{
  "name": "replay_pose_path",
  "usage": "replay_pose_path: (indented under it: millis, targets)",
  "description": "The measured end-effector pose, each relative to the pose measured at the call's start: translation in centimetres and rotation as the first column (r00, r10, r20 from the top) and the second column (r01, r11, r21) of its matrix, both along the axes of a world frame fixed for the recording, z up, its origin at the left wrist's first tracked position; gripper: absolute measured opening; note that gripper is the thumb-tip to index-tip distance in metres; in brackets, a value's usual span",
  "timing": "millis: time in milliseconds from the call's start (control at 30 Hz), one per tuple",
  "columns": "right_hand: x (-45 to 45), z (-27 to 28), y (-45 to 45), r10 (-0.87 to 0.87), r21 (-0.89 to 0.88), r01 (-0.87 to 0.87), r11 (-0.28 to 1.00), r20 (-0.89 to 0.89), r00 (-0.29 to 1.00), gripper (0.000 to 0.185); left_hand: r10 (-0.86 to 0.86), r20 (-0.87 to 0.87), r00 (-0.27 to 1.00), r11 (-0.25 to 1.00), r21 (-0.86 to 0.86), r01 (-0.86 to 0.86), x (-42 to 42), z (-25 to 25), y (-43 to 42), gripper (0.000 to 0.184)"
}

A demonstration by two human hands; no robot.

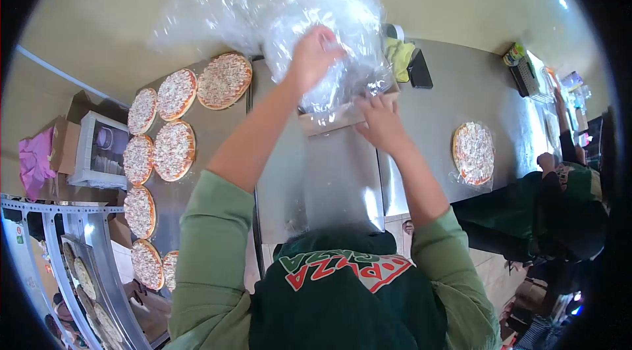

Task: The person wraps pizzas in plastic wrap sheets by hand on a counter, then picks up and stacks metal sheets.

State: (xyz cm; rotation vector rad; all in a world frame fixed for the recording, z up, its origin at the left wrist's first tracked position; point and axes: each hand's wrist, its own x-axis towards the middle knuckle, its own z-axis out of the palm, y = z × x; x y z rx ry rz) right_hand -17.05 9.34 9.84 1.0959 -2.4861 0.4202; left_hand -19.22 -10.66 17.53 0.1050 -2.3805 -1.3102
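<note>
A big heap of clear plastic bags [283, 27] bulges from a shallow cardboard box [329, 124] at the back of the steel table. Raised over this heap, my left hand [315, 57] has its fingers curled in a pinch on the clear plastic. My right hand [382, 121] rests at the box's front rim, fingers apart on the plastic and cardboard. Glare on the film hides exactly what lies under the fingertips.
Several topped pizzas [174, 150] lie on the left table. One wrapped pizza [473, 154] is on the right. A yellow-green cloth [399, 57] and a black object [420, 70] sit beside the box. A co-worker [559, 208] stands at right; a metal rack [105, 251] stands left.
</note>
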Motion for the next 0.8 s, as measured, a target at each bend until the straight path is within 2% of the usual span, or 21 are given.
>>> replay_pose_path:
  millis: [33,67,100,167,200,267,300,333,367,433,467,500,533,567,633,700,733,767,800]
  targets:
    - [0.8,1.0,1.2,0.058,0.002,-0.059,0.998,0.203,0.978,0.036,-0.054,-0.062,0.997,0.992,-0.118,0.047,0.0,-2.6,0.9,0.03]
    - [1.4,3.0,2.2,0.112,-0.008,-0.119,0.993,0.4,0.91,0.034,-0.181,0.039,0.983,0.983,0.015,0.181,0.1,-3.7,1.9,0.033]
    - [2.1,5.1,2.7,0.08,-0.099,-0.036,0.994,0.49,0.868,0.033,-0.315,0.127,0.941,0.942,0.161,0.294,0.4,-4.3,2.9,0.035]
    - [3.2,8.8,3.0,0.053,-0.25,0.153,0.956,0.662,0.748,0.031,-0.268,-0.055,0.962,0.952,-0.169,0.256,2.1,-4.2,5.3,0.035]
    - [2.8,9.4,2.9,0.113,-0.369,0.087,0.925,0.485,0.867,0.031,-0.263,-0.15,0.953,0.922,-0.33,0.202,3.3,-3.9,6.2,0.035]
    - [1.2,10.2,2.1,0.17,-0.554,-0.104,0.826,0.068,0.983,0.032,-0.293,-0.157,0.943,0.881,-0.428,0.203,6.4,-3.7,7.9,0.036]
    - [0.8,10.7,1.2,0.206,-0.557,-0.16,0.815,0.02,0.978,0.035,-0.307,-0.157,0.939,0.858,-0.473,0.202,8.3,-3.8,8.8,0.036]
    - [0.5,11.1,-0.2,0.243,-0.558,-0.219,0.801,-0.031,0.97,0.038,-0.433,-0.192,0.881,0.814,-0.504,0.29,9.9,-5.0,8.9,0.034]
    - [0.3,11.2,-1.4,0.244,-0.49,-0.237,0.839,-0.05,0.969,0.04,-0.549,-0.223,0.806,0.758,-0.539,0.367,11.9,-6.8,8.5,0.033]
    - [-0.5,11.0,-3.6,0.252,-0.349,-0.27,0.897,-0.098,0.963,0.044,-0.406,-0.084,0.91,0.863,-0.363,0.351,17.6,-10.1,7.2,0.03]
    - [-2.0,9.5,-4.2,0.236,-0.261,-0.239,0.935,-0.044,0.971,0.046,-0.145,-0.107,0.984,0.949,-0.297,0.107,19.5,-11.4,6.3,0.026]
    - [-4.0,6.7,-4.7,0.212,-0.168,-0.208,0.964,0.01,0.977,0.047,0.178,-0.109,0.978,0.964,-0.182,-0.196,20.4,-13.2,4.3,0.029]
    - [-5.4,4.1,-4.9,0.185,-0.066,-0.181,0.981,0.064,0.981,0.048,0.401,-0.08,0.912,0.915,0.069,-0.397,20.6,-14.0,1.5,0.032]
    - [-6.3,1.8,-4.7,0.171,0.015,-0.174,0.985,0.12,0.978,0.045,0.597,-0.045,0.801,0.763,0.342,-0.549,20.8,-14.7,-1.2,0.035]
    - [-7.9,-1.0,-4.3,0.134,0.181,-0.174,0.968,0.213,0.968,0.039,0.65,-0.12,0.75,0.706,0.462,-0.538,19.5,-8.3,-2.8,0.043]
    - [-8.6,0.0,-4.1,0.205,0.055,-0.239,0.97,0.351,0.914,0.034,0.516,-0.218,0.828,0.785,0.508,-0.355,17.8,-4.6,-2.6,0.057]
    - [-8.6,1.1,-4.1,0.242,-0.007,-0.263,0.965,0.415,0.877,0.031,0.449,-0.25,0.858,0.829,0.474,-0.296,16.9,-2.7,-1.2,0.061]
    - [-8.2,2.8,-4.0,0.282,-0.258,-0.179,0.949,0.447,0.849,0.03,0.378,-0.282,0.882,0.868,0.439,-0.232,15.7,-1.4,0.4,0.067]
    - [-7.2,5.1,-3.9,0.33,-0.486,-0.073,0.871,0.468,0.82,0.028,0.413,-0.239,0.879,0.855,0.434,-0.284,14.4,-0.7,1.6,0.069]
